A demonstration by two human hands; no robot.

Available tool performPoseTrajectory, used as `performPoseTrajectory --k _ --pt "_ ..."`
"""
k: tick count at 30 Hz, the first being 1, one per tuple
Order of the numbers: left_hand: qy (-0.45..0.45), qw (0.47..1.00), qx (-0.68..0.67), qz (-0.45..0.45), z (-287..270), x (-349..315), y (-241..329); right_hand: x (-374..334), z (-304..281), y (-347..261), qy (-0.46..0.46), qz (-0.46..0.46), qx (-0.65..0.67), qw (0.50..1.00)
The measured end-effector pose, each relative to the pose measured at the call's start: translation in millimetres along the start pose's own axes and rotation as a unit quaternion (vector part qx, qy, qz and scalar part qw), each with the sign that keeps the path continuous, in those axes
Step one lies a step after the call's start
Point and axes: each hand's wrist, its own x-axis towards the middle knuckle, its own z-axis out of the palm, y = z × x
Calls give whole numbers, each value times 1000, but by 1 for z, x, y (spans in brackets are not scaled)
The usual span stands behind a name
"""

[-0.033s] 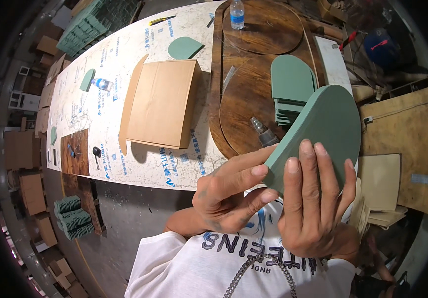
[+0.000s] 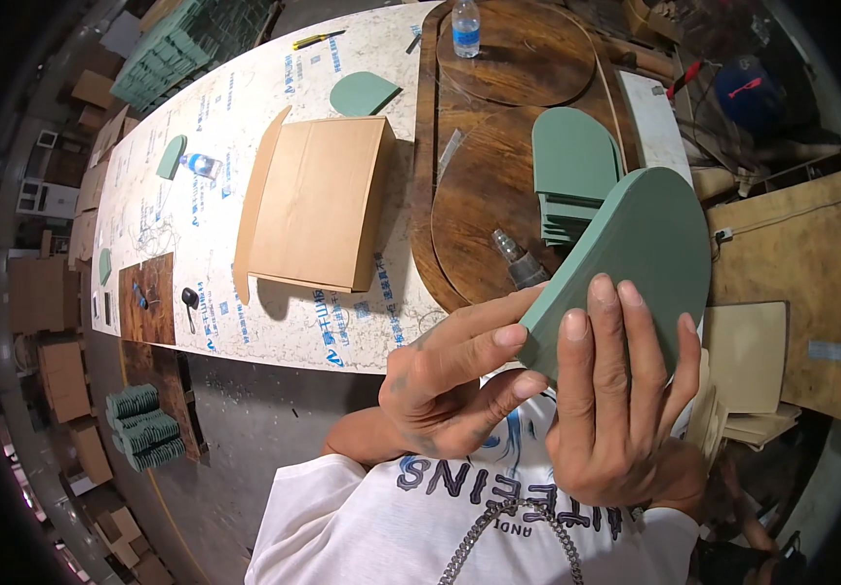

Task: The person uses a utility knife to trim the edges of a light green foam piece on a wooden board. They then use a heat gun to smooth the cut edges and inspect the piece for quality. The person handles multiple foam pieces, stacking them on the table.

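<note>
A green board with a rounded end is tilted up in front of my chest, over the table's near edge. At its lower left corner my left hand is closed on the edge, with the index finger and thumb close to the corner. The fingers of my right hand lie stretched and slightly apart on the board's near face; its thumb is hidden. Just beyond the board is a stack of similar green boards. A dark air tool with a metal tip lies left of that stack, partly hidden by the held board.
A brown wooden panel with raised rim lies under the stack. A cardboard box sits on the white table to the left. Water bottles, loose green pieces and a yellow-handled tool lie farther off.
</note>
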Motion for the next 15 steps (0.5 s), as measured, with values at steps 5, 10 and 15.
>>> performPoseTrajectory --k 5,10,15 --pt "-11 1000 7 10 -2 -2 1 1 2 -5 2 2 -13 1000" --pt "-25 999 45 1 -4 -4 7 1 4 -9 -1 4 -13 1000" --pt "-11 998 59 22 -5 -5 8 1 5 -11 -5 -4 -8 1000"
